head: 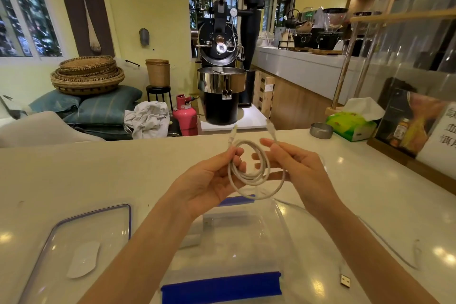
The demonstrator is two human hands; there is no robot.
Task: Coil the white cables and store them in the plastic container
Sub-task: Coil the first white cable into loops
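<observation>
Fingers of both hands curl around a coiled white cable [256,173] held above the clear plastic container [246,237].

Left hand [209,180] pinches the coil's left side between thumb and curled fingers, one plug end [233,131] sticking up past the thumb; right hand [293,165] grips the coil's right side, its forefinger stretched toward the loop's top, the other plug end [270,128] rising beyond it. The open container, with blue clasps at its near and far edges, sits on the white counter [74,168] directly under the coil. Left of the container lies its clear lid [81,242]; right of the container a second white cable [385,239] trails across the counter, its USB plug [345,280] near the container's near right corner.
</observation>
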